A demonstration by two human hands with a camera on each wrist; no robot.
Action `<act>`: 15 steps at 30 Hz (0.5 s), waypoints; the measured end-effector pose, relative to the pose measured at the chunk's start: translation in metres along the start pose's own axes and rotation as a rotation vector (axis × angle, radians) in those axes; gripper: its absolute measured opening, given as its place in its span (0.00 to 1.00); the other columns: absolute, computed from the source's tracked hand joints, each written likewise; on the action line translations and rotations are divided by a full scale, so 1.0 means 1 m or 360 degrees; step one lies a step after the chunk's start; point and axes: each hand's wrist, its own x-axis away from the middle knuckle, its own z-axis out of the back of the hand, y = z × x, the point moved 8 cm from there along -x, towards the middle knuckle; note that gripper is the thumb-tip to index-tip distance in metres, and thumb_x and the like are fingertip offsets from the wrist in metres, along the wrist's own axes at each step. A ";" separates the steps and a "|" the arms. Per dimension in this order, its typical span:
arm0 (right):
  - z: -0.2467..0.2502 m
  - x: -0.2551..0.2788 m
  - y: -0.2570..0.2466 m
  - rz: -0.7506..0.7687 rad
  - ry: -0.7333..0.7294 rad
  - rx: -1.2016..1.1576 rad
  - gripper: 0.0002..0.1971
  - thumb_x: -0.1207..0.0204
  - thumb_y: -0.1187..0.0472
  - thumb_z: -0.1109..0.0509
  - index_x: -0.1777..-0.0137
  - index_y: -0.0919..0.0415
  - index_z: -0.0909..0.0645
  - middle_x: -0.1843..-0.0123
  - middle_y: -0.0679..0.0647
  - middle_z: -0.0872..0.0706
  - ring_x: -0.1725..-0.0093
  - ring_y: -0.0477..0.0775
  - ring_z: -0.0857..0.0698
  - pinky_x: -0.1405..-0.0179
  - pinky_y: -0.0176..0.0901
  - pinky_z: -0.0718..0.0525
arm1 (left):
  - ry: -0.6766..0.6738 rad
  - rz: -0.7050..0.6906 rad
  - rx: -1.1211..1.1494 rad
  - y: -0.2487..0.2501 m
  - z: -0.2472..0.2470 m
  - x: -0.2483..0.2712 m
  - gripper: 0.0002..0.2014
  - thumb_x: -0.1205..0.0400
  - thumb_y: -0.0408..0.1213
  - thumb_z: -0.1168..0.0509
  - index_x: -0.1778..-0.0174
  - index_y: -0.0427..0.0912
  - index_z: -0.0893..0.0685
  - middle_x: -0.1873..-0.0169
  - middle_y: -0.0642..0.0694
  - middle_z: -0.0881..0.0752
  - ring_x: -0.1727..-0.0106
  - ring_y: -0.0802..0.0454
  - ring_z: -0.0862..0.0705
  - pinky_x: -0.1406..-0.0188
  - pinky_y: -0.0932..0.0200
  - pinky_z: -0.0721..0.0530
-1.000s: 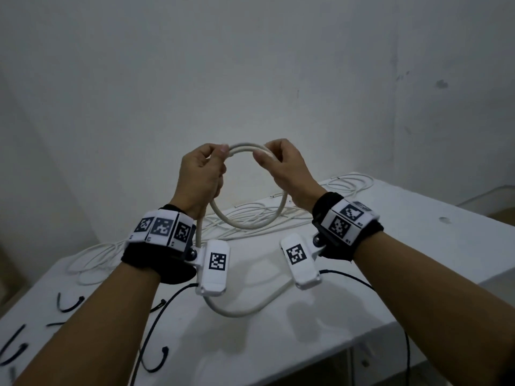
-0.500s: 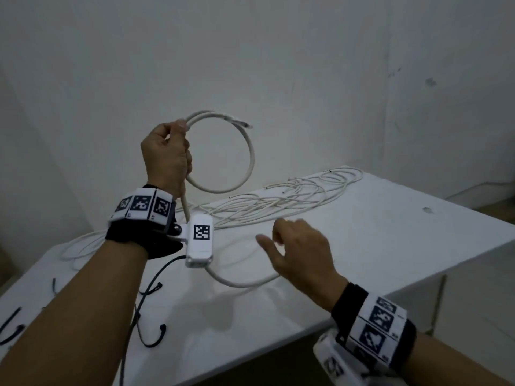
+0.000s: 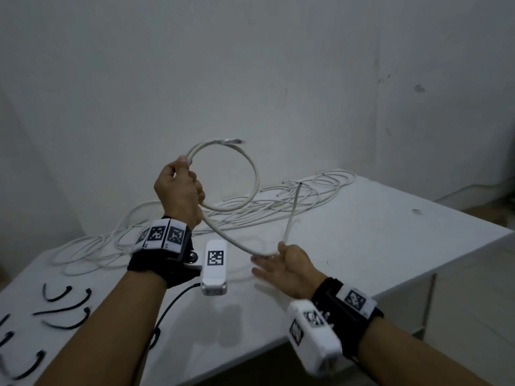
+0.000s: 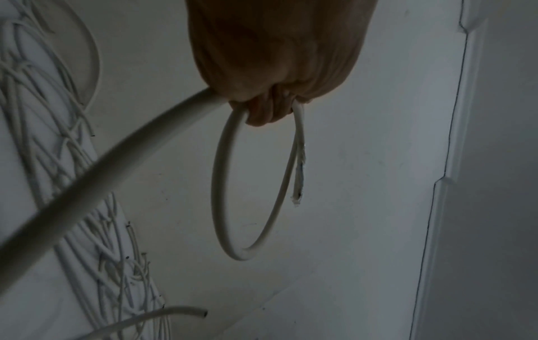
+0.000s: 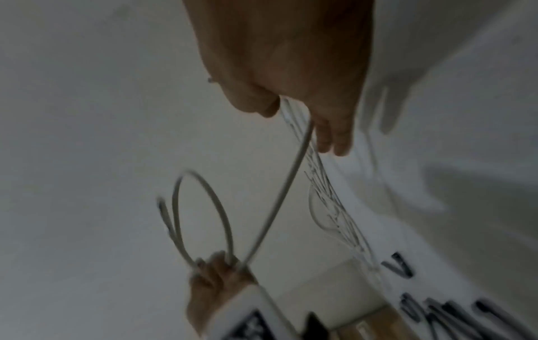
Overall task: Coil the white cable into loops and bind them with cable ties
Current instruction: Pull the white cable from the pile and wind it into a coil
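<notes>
My left hand (image 3: 178, 190) is raised above the table and grips one round loop of the white cable (image 3: 255, 174), whose plug end (image 3: 231, 141) sticks out at the top. In the left wrist view my curled fingers (image 4: 267, 110) close round the loop (image 4: 221, 184). From that hand the cable slants down to my right hand (image 3: 278, 266), which lies palm up with its fingers straight. There the cable sits in the crook beside my thumb and rises to a cut end (image 3: 299, 185). The right wrist view is blurred and shows the cable (image 5: 291, 165) leaving between thumb and fingers.
A tangle of thin white cables (image 3: 278, 203) lies along the back of the white table (image 3: 390, 246). Several black cable ties (image 3: 69, 319) lie at the near left. The table's right corner and front edge are near my right wrist. A bare wall stands behind.
My right hand let go of the loop, dropped low to the right and turned palm up under the trailing cable. My left hand lifted the loop, and the cable's free end rose off the table.
</notes>
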 end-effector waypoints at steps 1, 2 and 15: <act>0.002 -0.003 -0.008 0.0062 0.0064 -0.0176 0.12 0.13 0.65 0.52 0.52 0.64 0.28 0.57 0.63 0.22 0.56 0.62 0.17 0.53 0.55 0.20 | 0.0003 0.0035 0.0014 -0.004 0.003 0.001 0.11 0.12 0.41 0.41 0.60 0.43 0.23 0.86 0.55 0.33 0.86 0.59 0.40 0.85 0.71 0.41; 0.004 -0.004 -0.018 0.0145 0.0138 -0.0250 0.13 0.15 0.69 0.52 0.57 0.64 0.28 0.62 0.62 0.23 0.63 0.59 0.20 0.58 0.51 0.20 | 0.0004 0.0071 0.0028 -0.007 0.006 0.002 0.11 0.12 0.40 0.41 0.61 0.43 0.24 0.86 0.54 0.33 0.87 0.59 0.40 0.85 0.71 0.42; -0.023 0.014 -0.116 0.0854 -0.0005 0.0534 0.12 0.15 0.62 0.44 0.42 0.56 0.18 0.73 0.50 0.30 0.75 0.46 0.31 0.72 0.39 0.30 | -0.0316 0.0401 -0.0021 -0.051 -0.007 0.038 0.11 0.13 0.39 0.39 0.60 0.41 0.22 0.84 0.53 0.33 0.86 0.60 0.41 0.85 0.73 0.44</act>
